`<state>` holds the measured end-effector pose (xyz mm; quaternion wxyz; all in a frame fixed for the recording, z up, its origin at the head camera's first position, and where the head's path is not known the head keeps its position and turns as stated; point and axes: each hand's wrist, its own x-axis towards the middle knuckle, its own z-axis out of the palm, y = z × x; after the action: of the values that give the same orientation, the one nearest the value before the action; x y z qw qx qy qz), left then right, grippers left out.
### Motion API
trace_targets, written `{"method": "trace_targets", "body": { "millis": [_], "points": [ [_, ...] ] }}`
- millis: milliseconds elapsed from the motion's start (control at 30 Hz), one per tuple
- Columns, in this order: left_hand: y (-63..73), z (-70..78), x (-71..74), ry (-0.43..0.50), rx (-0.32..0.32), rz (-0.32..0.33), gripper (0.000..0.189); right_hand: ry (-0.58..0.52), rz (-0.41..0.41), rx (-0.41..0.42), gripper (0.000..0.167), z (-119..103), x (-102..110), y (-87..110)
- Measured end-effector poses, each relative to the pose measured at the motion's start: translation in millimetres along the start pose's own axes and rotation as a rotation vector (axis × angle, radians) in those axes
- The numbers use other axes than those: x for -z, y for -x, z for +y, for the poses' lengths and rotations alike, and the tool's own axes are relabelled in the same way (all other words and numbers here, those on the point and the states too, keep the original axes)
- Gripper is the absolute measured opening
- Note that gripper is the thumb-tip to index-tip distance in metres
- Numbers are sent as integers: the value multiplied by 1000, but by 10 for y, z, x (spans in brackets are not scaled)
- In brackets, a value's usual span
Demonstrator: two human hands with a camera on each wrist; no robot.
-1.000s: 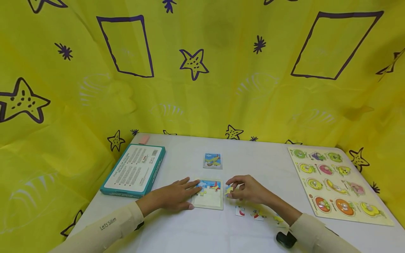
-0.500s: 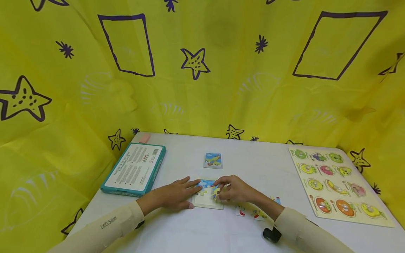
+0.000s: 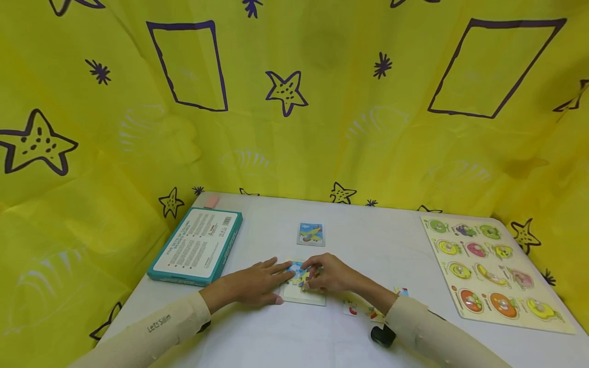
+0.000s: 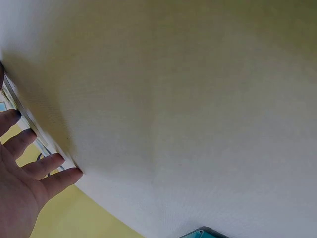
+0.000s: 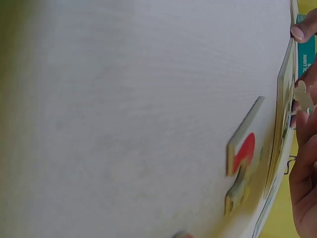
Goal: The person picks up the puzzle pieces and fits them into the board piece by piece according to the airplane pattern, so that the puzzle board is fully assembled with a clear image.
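A: Where is the puzzle piece [image 5: 303, 97] sitting?

B: The right hand [image 3: 330, 273] is pinching it between thumb and fingers, holding it over the upper part of the puzzle tray [image 3: 303, 296]. Whether it is touching the tray, I am not managing to tell.

A: What is the left hand [image 3: 253, 283] doing?

B: Its fingers are lying straight and spread apart, resting across the tray's left edge. Blue pieces [image 3: 297, 267] are showing between the 2 hands, and pale base is showing below.

A: And around the tray?

B: 2 loose pieces [image 3: 350, 309] are lying to its right, toward the person. A 3rd piece [image 3: 402, 291] is peeking out by the right sleeve [image 3: 428, 329].

A: Farther out?

B: 1 picture card [image 3: 311, 234] is lying beyond the tray, a teal box [image 3: 195, 245] is resting at left, and a fruit board [image 3: 494, 276] is lying at right. A yellow curtain [image 3: 294, 148] is hanging behind the white table [image 3: 276, 337].
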<state>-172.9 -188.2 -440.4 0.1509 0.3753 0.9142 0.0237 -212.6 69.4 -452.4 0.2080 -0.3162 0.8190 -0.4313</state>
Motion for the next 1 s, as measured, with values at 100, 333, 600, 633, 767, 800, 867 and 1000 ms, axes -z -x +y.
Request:
{"method": "trace_targets", "body": {
  "millis": [100, 333, 600, 633, 767, 800, 867, 1000],
  "points": [
    [2, 0, 0, -4, -7, 1, 68, 42, -1, 5, 38, -7, -10, -27],
    [-14, -3, -13, -13, -5, -1, 69, 125, 13, -48, 46, -60, 1, -33],
    [-17, -16, -25, -21, -1, -1, 69, 151, 54, -139, 40, -60, -15, -24],
    [-17, -19, -26, -22, -3, 1, 69, 158, 59, -141, 38, -58, -16, -23],
    [-14, -22, -24, -19, -7, 6, 69, 185, 76, -142, 33, -55, -19, -22],
    [-13, -23, -22, -17, -7, 5, 69, 190, 79, -142, 32, -54, -21, -21],
    [-12, -21, -20, -16, -5, 4, 68, 192, 84, -143, 30, -57, -25, -21],
    [-11, -17, -13, -15, -2, 1, 68, 193, 90, -147, 27, -60, -34, -20]
  ]
}}
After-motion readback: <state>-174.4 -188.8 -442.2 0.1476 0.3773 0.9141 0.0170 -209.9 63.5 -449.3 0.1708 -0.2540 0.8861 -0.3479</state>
